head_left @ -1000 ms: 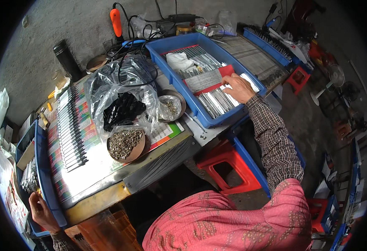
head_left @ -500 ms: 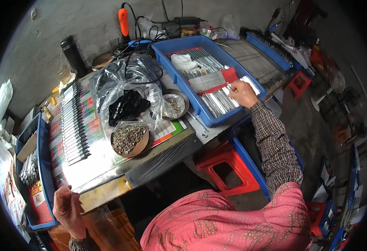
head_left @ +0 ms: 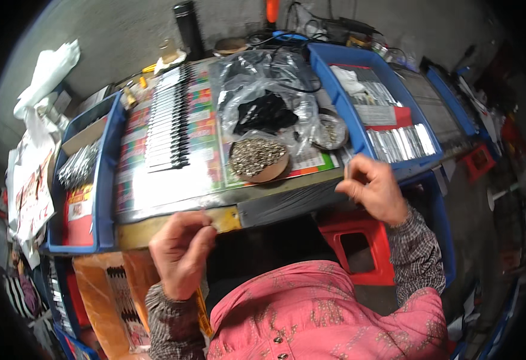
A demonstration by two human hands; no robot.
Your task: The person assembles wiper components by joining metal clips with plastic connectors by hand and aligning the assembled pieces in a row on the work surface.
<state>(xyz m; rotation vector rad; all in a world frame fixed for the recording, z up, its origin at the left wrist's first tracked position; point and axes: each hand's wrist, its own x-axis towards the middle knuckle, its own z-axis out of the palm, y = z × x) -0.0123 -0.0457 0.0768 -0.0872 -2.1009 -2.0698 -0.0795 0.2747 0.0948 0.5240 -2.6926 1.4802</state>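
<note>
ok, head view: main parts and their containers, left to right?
Blue bin with shiny metal pieces → row of slim rods with dark ends → round dish heaped with small metal bits → blue tray with rows of flat silvery pieces.

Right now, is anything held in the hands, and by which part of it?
It cannot be told: the left hand and the right hand are both curled as if pinching, but anything between is too small or blurred.
</note>
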